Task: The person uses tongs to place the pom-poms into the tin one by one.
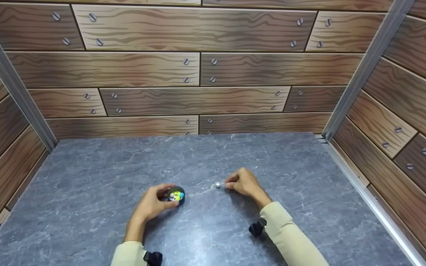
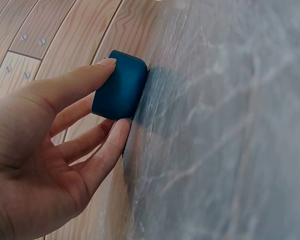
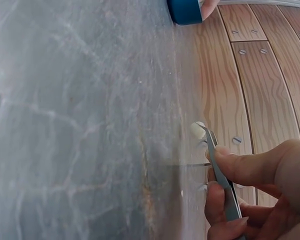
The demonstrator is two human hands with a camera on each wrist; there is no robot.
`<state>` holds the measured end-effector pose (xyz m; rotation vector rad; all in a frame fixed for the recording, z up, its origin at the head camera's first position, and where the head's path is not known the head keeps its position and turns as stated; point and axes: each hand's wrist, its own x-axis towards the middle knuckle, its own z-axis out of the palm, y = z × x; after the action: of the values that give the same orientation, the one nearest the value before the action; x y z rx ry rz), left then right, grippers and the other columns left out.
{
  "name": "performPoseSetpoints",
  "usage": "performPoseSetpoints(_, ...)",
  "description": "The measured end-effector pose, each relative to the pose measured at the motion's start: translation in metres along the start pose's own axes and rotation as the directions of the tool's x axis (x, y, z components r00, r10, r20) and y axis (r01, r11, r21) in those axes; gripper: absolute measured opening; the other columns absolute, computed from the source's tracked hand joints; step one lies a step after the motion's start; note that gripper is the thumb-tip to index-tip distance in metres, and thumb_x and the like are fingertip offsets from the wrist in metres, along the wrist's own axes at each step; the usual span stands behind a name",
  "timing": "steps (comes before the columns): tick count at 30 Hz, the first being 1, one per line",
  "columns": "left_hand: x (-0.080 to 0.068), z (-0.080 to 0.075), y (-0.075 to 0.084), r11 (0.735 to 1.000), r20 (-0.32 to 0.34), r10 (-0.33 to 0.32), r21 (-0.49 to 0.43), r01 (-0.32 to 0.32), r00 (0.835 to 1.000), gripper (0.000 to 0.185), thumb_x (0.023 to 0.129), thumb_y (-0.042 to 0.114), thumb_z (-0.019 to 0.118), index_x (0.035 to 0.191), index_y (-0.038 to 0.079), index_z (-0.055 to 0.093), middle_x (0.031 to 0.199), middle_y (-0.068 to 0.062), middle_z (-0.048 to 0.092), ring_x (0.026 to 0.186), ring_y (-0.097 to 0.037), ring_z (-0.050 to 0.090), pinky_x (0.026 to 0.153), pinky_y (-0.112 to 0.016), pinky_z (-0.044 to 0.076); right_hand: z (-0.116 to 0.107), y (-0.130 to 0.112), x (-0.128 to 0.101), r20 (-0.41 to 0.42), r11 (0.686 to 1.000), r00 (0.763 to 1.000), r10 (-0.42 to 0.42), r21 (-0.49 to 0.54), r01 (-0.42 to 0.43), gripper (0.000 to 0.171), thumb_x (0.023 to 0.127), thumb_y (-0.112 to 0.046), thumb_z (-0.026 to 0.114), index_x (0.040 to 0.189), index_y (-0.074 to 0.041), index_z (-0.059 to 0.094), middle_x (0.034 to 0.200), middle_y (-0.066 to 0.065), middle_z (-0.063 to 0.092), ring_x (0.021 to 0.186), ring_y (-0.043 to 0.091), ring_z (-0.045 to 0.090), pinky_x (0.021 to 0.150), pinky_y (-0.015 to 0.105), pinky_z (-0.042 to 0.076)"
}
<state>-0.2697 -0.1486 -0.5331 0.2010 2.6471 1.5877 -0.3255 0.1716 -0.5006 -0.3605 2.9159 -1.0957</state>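
Note:
A small round dark-blue dish (image 2: pixel 121 86) stands on the table, held by my left hand (image 1: pixel 152 204) between thumb and fingers at its sides. Inside it lie several small beads (image 1: pixel 176 195), yellow, white and light blue. To the right, my right hand (image 1: pixel 244 181) pinches metal tweezers (image 3: pixel 220 175) with bent, pointed tips. Those tips meet a white bead (image 3: pixel 198 130) close to the tabletop; whether it is lifted off the surface I cannot tell. A gap of table separates this bead from the dish.
The grey marbled tabletop (image 1: pixel 124 162) extends around both hands. Wood-patterned walls (image 1: pixel 198 70) enclose it at the back and sides, with metal posts (image 1: pixel 368 62) at the corners. A tiny white speck (image 1: pixel 256 167) lies beyond my right hand.

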Motion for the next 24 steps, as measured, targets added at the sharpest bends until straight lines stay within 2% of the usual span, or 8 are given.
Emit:
performPoseSetpoints(7, 0.0, -0.001, 0.0, 1.0, 0.004, 0.005, -0.004, -0.005, 1.0, 0.055, 0.081, 0.012, 0.088, 0.132, 0.007, 0.068, 0.128, -0.016, 0.071, 0.115, -0.031, 0.067, 0.1, -0.05, 0.054, 0.0, -0.009, 0.001, 0.002, 1.0, 1.0, 0.013, -0.006, -0.013, 0.005, 0.086, -0.009, 0.082, 0.09, -0.007, 0.084, 0.091, 0.009, 0.081, 0.067, 0.005, 0.062, 0.065, 0.022, 0.053)
performPoseSetpoints(14, 0.001, -0.001, 0.0, 1.0, 0.006, 0.006, 0.0, -0.006, 1.0, 0.054, 0.081, 0.012, 0.088, 0.131, 0.008, 0.069, 0.128, -0.016, 0.071, 0.115, -0.031, 0.067, 0.1, -0.05, 0.054, 0.002, -0.022, 0.001, 0.032, 0.997, 0.997, -0.07, 0.018, 0.069, 0.007, 0.086, -0.007, 0.079, 0.091, -0.004, 0.083, 0.088, 0.011, 0.081, 0.061, 0.002, 0.056, 0.06, 0.02, 0.049)
performPoseSetpoints(24, -0.001, 0.001, 0.002, 1.0, -0.006, -0.016, 0.01, 0.016, 1.0, 0.055, 0.081, 0.013, 0.088, 0.132, 0.008, 0.069, 0.128, -0.015, 0.071, 0.115, -0.03, 0.068, 0.101, -0.051, 0.054, 0.014, -0.044, 0.0, 0.052, 0.993, 0.993, -0.103, 0.065, 0.099, 0.009, 0.085, -0.007, 0.081, 0.092, -0.004, 0.083, 0.088, 0.011, 0.081, 0.06, 0.002, 0.053, 0.057, 0.017, 0.044)
